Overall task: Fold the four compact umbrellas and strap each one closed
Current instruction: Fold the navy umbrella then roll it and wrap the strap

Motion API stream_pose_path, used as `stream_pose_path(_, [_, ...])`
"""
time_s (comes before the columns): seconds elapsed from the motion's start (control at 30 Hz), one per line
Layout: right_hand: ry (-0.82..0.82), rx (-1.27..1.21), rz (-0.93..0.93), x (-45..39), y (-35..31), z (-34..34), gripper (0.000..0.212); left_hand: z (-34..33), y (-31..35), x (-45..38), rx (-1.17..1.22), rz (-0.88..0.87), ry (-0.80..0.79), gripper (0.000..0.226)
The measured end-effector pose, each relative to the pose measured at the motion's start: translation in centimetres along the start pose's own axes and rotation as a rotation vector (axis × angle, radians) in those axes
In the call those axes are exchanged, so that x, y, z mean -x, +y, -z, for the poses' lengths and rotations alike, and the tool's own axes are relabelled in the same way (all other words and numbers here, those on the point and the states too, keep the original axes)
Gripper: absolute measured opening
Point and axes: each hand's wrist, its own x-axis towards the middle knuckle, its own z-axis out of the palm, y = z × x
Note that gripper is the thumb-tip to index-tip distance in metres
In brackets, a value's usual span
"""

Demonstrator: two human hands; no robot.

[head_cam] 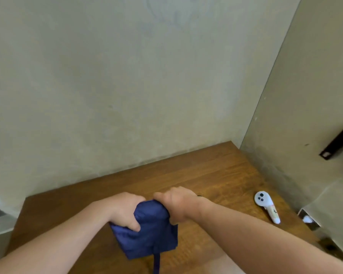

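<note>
A navy blue compact umbrella (152, 232) hangs collapsed over the wooden table (206, 175), its loose fabric bunched and its dark strap (156, 262) dangling toward the bottom edge. My left hand (125, 210) grips the fabric on its left side, thumb pressed into the folds. My right hand (176, 204) clasps the top right of the bundle. Both hands meet at the umbrella's upper end. No other umbrella is in view.
A white handheld controller (265, 205) lies on the table at the right. Plain walls close the table's far and right sides. A black bracket (337, 141) is fixed on the right wall. A grey ledge (329, 210) stands at the right.
</note>
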Motion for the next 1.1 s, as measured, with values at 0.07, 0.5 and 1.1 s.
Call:
stream_pose_path(0.07, [0.052,0.019,0.024,1.1,1.1,2.5,0.068,2.1,1.2,0.8,0.006,0.041,0.039,0.055])
stream_pose_path(0.5, [0.185,0.030,-0.036,10.6,6.4,16.4,0.077,13.8,13.8,6.6,-0.197,0.243,0.376,0.030])
stream_pose_path(1.1, [0.799,0.428,0.077,12.0,8.4,14.6,0.042,14.1,18.5,10.7,0.022,0.200,0.434,0.049])
